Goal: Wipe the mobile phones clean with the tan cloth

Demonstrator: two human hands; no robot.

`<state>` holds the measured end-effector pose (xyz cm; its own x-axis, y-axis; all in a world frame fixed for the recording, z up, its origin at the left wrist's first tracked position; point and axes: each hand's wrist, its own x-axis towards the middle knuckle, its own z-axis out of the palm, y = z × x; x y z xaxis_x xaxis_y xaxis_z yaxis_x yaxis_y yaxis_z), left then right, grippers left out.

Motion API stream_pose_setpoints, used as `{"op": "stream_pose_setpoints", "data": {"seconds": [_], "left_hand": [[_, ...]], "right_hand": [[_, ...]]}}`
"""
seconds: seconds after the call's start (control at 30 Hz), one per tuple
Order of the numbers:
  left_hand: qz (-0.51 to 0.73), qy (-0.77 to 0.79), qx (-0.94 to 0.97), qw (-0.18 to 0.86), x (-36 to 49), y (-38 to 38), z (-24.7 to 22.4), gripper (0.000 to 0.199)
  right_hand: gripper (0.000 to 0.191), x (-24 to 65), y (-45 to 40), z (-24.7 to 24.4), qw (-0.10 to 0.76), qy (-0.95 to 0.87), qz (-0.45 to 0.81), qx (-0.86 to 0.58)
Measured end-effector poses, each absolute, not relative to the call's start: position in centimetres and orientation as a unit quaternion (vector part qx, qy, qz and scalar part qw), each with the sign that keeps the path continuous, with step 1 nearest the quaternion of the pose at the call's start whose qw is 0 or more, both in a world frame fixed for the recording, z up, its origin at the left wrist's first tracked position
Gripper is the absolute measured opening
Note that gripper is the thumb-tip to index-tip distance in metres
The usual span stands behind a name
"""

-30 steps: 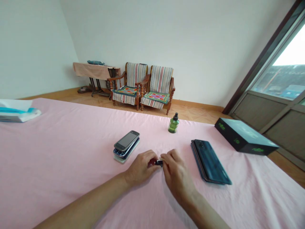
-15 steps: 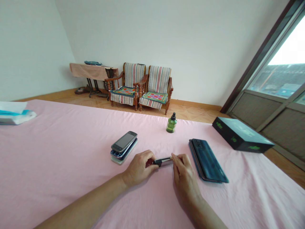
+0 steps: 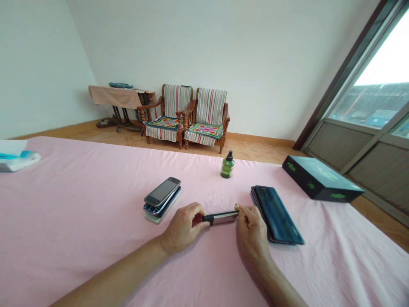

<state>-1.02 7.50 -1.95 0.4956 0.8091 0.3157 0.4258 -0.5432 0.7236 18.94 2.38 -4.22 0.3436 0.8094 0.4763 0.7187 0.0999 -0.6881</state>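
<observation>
Between both hands is a thin mobile phone with a dark end and silvery side, tilted edge toward me. My left hand is closed on its left end between thumb and fingers. My right hand is closed at its right end, pinching a small yellowish piece against the phone's edge; its kind is too small to make out. Left of my hands lie several phones stacked, a grey touchscreen phone on top. Just right of my right hand is a stack of large phones with a dark blue one uppermost.
A pink cloth covers the surface. Beyond my hands stands a green spray bottle; a black box lies at the right, a tissue pack at the far left. Two wooden chairs are by the wall.
The phone has turned so more of its silvery side shows. My right hand has shifted slightly right along it, and the yellowish piece shows more. The view has shifted a little.
</observation>
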Motion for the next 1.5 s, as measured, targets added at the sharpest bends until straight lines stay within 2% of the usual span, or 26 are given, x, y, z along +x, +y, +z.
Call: {"op": "stream_pose_setpoints", "data": {"seconds": [0.23, 0.4, 0.53, 0.73, 0.97, 1.07, 1.2, 1.3, 1.4, 1.5], "left_hand": [[0.345, 0.395, 0.782, 0.338, -1.0, 7.7, -2.2, 0.009], [0.361, 0.389, 0.735, 0.421, -1.1, 8.2, -2.1, 0.015], [0.371, 0.379, 0.694, 0.487, -1.1, 8.7, -1.9, 0.026], [0.375, 0.367, 0.657, 0.541, -1.4, 9.1, -1.7, 0.035], [0.374, 0.358, 0.649, 0.557, -1.5, 9.5, -2.2, 0.034], [0.369, 0.351, 0.667, 0.545, -1.4, 9.4, -2.2, 0.033], [0.373, 0.341, 0.708, 0.493, -1.2, 9.0, -2.0, 0.027], [0.402, 0.338, 0.747, 0.408, -1.2, 8.2, -2.0, 0.019], [0.425, 0.306, 0.800, 0.292, -1.3, 7.6, -2.2, 0.011], [0.427, 0.267, 0.836, 0.217, -1.4, 7.4, -2.5, 0.010]], "right_hand": [[0.027, 18.5, 1.6, -4.0, 0.436, -0.593, 0.060, -0.674], [0.027, 18.4, 2.1, -3.9, 0.468, -0.576, 0.070, -0.667], [0.034, 18.1, 2.3, -3.6, 0.503, -0.550, 0.080, -0.661], [0.031, 16.5, 1.6, -3.2, 0.523, -0.573, 0.165, -0.609], [0.021, 18.1, 1.9, -2.6, 0.603, -0.507, 0.046, -0.614], [0.013, 17.6, 1.7, -2.4, 0.610, -0.536, 0.019, -0.583], [0.017, 15.7, 0.9, -2.5, 0.537, -0.654, 0.073, -0.528], [0.023, 15.2, 0.5, -2.4, 0.514, -0.688, 0.112, -0.500], [0.024, 16.0, 0.6, -2.0, 0.546, -0.660, 0.066, -0.512], [0.023, 17.2, 0.9, -1.9, 0.537, -0.656, 0.036, -0.529]]}}
